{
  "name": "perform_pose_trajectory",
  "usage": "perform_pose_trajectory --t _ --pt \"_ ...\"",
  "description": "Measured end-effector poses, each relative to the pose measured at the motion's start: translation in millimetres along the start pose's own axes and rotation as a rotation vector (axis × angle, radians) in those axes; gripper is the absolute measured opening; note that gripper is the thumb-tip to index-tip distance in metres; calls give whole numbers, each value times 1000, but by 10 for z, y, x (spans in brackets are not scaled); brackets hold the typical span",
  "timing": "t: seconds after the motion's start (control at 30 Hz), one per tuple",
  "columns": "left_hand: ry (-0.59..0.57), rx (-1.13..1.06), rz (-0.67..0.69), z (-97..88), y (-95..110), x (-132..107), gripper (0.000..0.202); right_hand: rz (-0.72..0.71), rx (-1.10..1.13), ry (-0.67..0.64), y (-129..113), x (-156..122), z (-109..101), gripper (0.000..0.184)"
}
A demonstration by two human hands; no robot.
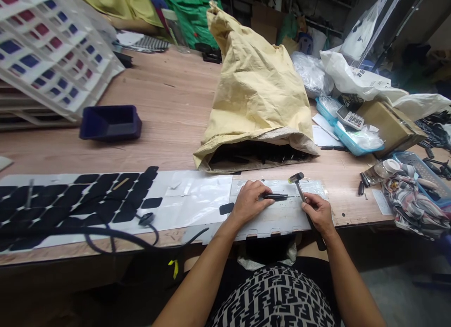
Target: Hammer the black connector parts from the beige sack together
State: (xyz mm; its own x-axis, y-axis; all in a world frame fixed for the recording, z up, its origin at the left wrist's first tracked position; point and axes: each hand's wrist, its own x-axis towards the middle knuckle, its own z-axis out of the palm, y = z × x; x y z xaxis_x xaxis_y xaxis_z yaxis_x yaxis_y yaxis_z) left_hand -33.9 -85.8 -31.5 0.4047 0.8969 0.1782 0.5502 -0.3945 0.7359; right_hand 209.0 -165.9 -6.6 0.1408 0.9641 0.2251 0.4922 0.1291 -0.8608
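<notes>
My left hand [248,202] pinches a slim black piece [277,196] flat against a clear plastic-covered work strip [278,214] at the table's front edge. My right hand [319,214] is wrapped round the handle of a small hammer, whose head [296,177] is raised a little above the strip, just right of the black piece. A small black pad [226,208] lies left of my left wrist. Directly behind my hands a large tan paper sack [255,87] lies open, with dark parts visible in its mouth [253,155].
Rows of black pads [81,198] cover a white sheet [197,195] to the left, crossed by a black cable [116,237]. A dark blue tray [111,121] and stacked white racks [52,50] sit back left. Blue baskets [352,139], a calculator [349,118], bags and cloth crowd the right.
</notes>
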Motion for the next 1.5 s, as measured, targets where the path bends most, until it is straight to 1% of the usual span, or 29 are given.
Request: perform_pose_trajectory --t 0.07,0.13,0.23,0.3,0.4,0.47,0.53,0.57,0.6,0.63,0.7,0.77,0.8,0.83,0.87,0.9,0.97,1.07,1.17,1.23,1.3,1.33,1.4,1.5 --pt "-22 -5 27 -24 54 -52 14 6 -13 13 43 -2 -5 28" --pt "-73 -34 90 -40 142 -154 14 5 -35 -4 62 -10 1 29" --pt "-201 -90 235 -27 300 -390 14 6 -62 -31 53 -21 8 29" --pt "-264 -71 308 4 395 -567 15 7 -64 -28 40 -21 7 29" --pt "-285 18 339 48 495 -772 19 8 -59 -24 33 -19 6 29" --pt "-293 41 333 54 526 -827 21 6 -60 -30 38 -21 8 29" --pt "-301 19 325 35 516 -793 26 2 -65 -33 49 -25 11 29" --pt "-290 5 315 16 491 -738 28 -1 -69 -34 54 -27 12 29" --pt "-259 -1 295 -10 450 -657 28 -4 -73 -35 59 -30 13 29" --pt "-204 4 259 -44 394 -553 28 -7 -78 -35 63 -32 15 29" --pt "-31 57 132 -137 241 -293 27 -12 -89 -35 69 -36 16 30" --pt "176 161 -59 -257 60 -8 31 -13 -101 -33 72 -37 17 30" --pt "264 227 -159 -322 -29 124 33 -14 -106 -31 73 -38 17 30" --pt "321 292 -248 -383 -111 243 36 -16 -111 -30 72 -38 18 30" --pt "349 345 -328 -438 -183 342 38 -18 -115 -30 71 -38 18 30" --pt "350 385 -387 -481 -243 421 40 -20 -118 -29 69 -37 18 30" --pt "301 426 -439 -526 -334 518 42 -23 -120 -30 63 -37 18 31" --pt "257 446 -420 -514 -422 554 41 -25 -115 -31 55 -38 17 31" --pt "293 432 -404 -490 -469 529 32 -27 -105 -36 49 -38 16 31" --pt "323 412 -373 -490 -457 495 25 -24 -100 -34 45 -37 17 31" --pt "331 372 -303 -480 -392 439 22 -18 -90 -31 39 -38 17 31" --pt "309 334 -251 -460 -339 401 22 -14 -79 -29 36 -39 17 31" --pt "211 232 -124 -373 -204 308 23 -5 -46 -22 31 -42 13 31" --pt "30 119 33 -146 12 160 20 7 6 -3 29 -49 1 31"
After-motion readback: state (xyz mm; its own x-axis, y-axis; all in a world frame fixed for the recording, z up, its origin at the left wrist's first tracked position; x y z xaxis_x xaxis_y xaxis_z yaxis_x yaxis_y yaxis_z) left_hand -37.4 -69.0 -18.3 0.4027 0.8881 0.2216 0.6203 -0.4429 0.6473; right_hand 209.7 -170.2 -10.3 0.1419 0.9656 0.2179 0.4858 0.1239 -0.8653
